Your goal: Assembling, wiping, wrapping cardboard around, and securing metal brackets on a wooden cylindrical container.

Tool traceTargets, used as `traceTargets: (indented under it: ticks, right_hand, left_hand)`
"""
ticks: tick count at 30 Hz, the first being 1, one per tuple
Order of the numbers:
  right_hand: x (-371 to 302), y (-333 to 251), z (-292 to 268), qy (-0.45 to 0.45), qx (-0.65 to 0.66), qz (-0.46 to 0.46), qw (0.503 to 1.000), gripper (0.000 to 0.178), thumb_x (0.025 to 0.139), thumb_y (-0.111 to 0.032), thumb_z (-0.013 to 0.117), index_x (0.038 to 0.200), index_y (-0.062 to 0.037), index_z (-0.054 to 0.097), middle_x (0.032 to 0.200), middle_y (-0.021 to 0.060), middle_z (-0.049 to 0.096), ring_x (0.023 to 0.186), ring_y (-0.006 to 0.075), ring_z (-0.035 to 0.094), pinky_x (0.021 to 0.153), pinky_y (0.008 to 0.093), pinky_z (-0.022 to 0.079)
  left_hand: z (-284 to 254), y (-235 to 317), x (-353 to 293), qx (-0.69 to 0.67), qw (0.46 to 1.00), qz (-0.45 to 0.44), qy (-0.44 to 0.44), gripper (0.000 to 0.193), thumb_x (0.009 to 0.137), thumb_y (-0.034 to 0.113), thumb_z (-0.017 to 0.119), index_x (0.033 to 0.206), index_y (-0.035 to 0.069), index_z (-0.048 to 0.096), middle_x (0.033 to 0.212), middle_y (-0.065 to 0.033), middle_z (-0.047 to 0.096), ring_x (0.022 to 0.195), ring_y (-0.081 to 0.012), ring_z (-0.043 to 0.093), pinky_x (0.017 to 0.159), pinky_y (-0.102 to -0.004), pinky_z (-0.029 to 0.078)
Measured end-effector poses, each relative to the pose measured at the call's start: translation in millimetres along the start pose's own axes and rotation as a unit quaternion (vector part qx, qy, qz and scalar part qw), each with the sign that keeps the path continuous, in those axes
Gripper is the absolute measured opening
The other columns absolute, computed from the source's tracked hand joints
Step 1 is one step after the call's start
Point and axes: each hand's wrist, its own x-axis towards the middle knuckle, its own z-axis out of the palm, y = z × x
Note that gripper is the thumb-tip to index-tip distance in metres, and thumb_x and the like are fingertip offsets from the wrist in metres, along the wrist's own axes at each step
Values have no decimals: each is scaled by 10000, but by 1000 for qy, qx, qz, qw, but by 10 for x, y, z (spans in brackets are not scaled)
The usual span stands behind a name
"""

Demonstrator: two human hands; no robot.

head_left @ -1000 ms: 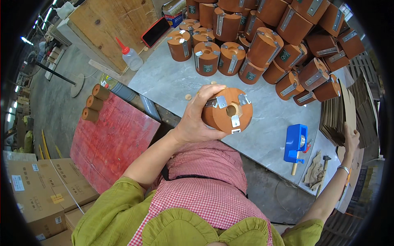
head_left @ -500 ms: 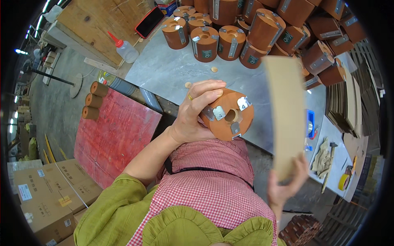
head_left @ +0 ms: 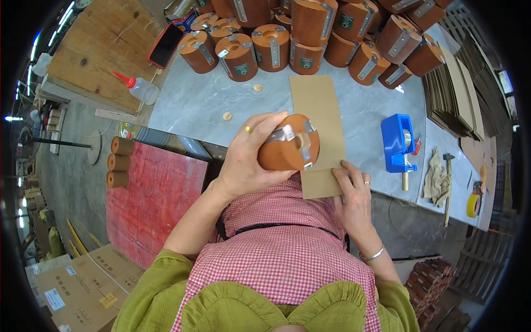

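Observation:
My left hand (head_left: 240, 155) is wrapped round a brown wooden cylinder (head_left: 282, 156), tilted so its end face shows. A round hole and small metal fittings are on that face. Across the near part of the grey table lies a flat tan cardboard strip (head_left: 315, 102), partly hidden behind the cylinder. Its near end, creased across, reaches past the table edge in front of my apron. My right hand (head_left: 355, 202) grips the right side of this end, fingertips on top near the crease; the underside of the grip is hidden.
Several finished-looking cylinders (head_left: 271, 47) stand along the back. A blue tape dispenser (head_left: 395, 144), a crumpled cloth (head_left: 437, 180) and a hammer (head_left: 448, 188) lie to the right, beside stacked cardboard (head_left: 451, 94). Left are a squeeze bottle (head_left: 145, 91), a phone (head_left: 166, 45) and a red board (head_left: 157, 199).
The cardboard strip, upright in my right hand before, now lies flat on the table, behind the cylinder. My right hand has moved left to its near end. The cylinder has turned in my left hand.

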Motion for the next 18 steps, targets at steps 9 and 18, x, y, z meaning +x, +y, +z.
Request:
traceTargets:
  ticks: [9, 18]
  right_hand:
    - [14, 22, 3, 32, 49, -2, 998, 475, 740, 66, 729, 1213, 26, 712, 1380, 200, 603, 1073, 391, 572, 960, 464, 526]
    - [23, 86, -11, 27, 74, -1, 997, 463, 733, 46, 748, 1195, 31, 714, 1373, 186, 604, 1060, 370, 564, 941, 448, 534]
  left_hand:
    - [485, 49, 560, 64, 975, -92, -194, 871, 663, 312, 932, 1433, 77, 601, 1232, -170, 692, 1122, -338, 692, 957, -406, 568]
    - [737, 101, 700, 101, 951, -142, -256, 904, 646, 450, 946, 1409, 84, 626, 1192, -178, 715, 1059, -364, 708, 942, -432, 568]
